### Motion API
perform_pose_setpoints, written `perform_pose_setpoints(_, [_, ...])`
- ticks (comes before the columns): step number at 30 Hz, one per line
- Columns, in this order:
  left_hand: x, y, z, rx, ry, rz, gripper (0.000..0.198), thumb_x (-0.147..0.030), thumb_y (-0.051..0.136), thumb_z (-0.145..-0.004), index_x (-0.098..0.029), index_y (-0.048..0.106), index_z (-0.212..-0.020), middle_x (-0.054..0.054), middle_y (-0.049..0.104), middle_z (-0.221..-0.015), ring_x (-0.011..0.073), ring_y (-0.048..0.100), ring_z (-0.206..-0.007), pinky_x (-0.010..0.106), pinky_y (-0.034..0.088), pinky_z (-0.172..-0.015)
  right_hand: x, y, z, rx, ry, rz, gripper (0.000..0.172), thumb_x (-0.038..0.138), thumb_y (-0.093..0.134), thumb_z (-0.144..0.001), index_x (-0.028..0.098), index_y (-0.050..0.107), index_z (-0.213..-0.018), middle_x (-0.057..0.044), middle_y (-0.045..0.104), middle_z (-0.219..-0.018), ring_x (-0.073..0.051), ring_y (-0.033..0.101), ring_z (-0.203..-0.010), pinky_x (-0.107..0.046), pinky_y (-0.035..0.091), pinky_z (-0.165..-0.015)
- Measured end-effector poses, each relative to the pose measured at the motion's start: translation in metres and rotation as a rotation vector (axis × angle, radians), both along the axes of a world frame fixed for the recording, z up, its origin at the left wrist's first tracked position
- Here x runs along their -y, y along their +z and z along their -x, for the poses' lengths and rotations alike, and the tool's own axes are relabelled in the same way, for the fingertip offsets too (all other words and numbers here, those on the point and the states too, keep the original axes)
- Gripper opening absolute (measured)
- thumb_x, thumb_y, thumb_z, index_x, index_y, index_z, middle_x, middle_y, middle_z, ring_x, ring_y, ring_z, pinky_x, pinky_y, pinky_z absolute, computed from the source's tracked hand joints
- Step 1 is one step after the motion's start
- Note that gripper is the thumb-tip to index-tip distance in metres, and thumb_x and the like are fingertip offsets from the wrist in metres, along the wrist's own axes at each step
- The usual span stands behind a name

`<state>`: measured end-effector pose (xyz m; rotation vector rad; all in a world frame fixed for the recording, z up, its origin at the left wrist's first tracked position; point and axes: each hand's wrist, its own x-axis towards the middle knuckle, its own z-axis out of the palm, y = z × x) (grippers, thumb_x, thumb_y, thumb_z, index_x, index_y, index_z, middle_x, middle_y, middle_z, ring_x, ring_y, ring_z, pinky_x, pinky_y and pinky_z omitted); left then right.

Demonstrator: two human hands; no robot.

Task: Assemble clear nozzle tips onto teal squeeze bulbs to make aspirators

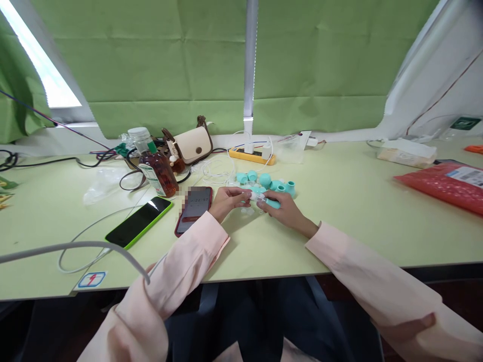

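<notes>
Over the table my left hand [229,200] is closed, its thumb and fingers pinching a small whitish plastic piece [253,195]. My right hand [287,211] meets it from the other side, fingers wrapped round a turquoise plastic part [272,203] with a clear end. The two pieces are close together; whether they are joined I cannot tell. Just beyond the fingers lies a cluster of turquoise rounded parts [265,180], some of them hollow. Several small clear pieces [247,211] rest on the table below the hands.
Left of my hands lie a red-cased phone [196,206] and a green-cased phone [139,222] on a white cable. Behind them stand a bottle of dark liquid [160,173] and a cream bag [193,145]. A yellow power strip [252,157] sits at the back; a red package [449,186] lies right.
</notes>
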<state>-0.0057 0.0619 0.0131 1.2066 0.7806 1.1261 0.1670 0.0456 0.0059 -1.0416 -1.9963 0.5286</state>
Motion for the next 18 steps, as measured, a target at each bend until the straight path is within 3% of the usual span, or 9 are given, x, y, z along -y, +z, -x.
perform_pose_setpoints(7, [-0.0055, -0.0023, 0.003, -0.036, -0.059, 0.03, 0.027, -0.026, 0.074, -0.049, -0.008, 0.068, -0.068, 0.007, 0.065, -0.066, 0.0127, 0.058, -0.054, 0.033, 0.049, -0.064, 0.0008, -0.0041, -0.0005, 0.109, -0.04, -0.113, 0.02, 0.033, 0.049, -0.074, 0.016, 0.057, -0.079, -0.007, 0.06, -0.071, -0.017, 0.052, -0.063, -0.028, 0.035, -0.061])
perform_pose_setpoints(18, [-0.0079, -0.0043, 0.0077, -0.139, -0.136, 0.025, 0.031, -0.027, 0.074, -0.049, -0.008, 0.068, -0.072, 0.006, 0.065, -0.06, 0.0136, 0.06, -0.053, 0.032, 0.05, -0.064, -0.0013, -0.0075, -0.0033, 0.127, 0.038, -0.1, 0.018, 0.034, 0.05, -0.073, 0.017, 0.057, -0.07, -0.003, 0.055, -0.06, -0.013, 0.046, -0.055, -0.025, 0.032, -0.055])
